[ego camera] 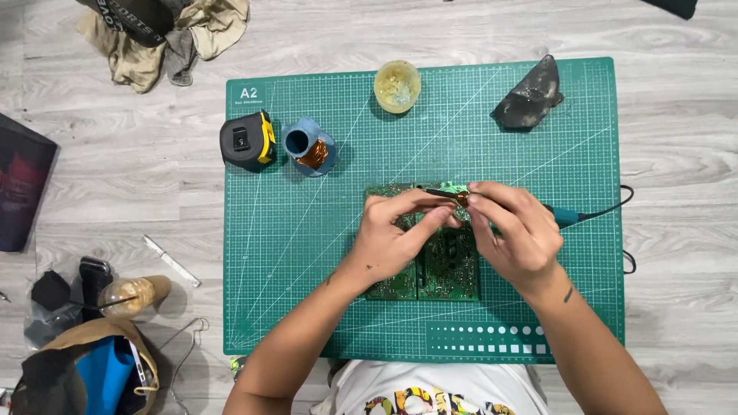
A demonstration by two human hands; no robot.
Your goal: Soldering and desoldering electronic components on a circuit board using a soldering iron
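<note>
A green circuit board (446, 269) lies in the middle of the green cutting mat (307, 230). My right hand (519, 238) grips a soldering iron (565, 216) with a teal handle, its dark tip pointing left over the board's far edge. My left hand (396, 234) rests on the board, and its fingers meet the iron's tip, pinching something small that I cannot make out. A black cable (624, 201) runs from the iron off the mat's right edge.
On the mat's far side stand a blue spool of copper wire (309, 147), a black and yellow tape measure (246, 141), a round yellowish tin (397, 86) and a dark sponge-like lump (530, 96). Cloth (154, 38), a bag (92, 369) and a plastic cup (131, 294) lie on the floor at left.
</note>
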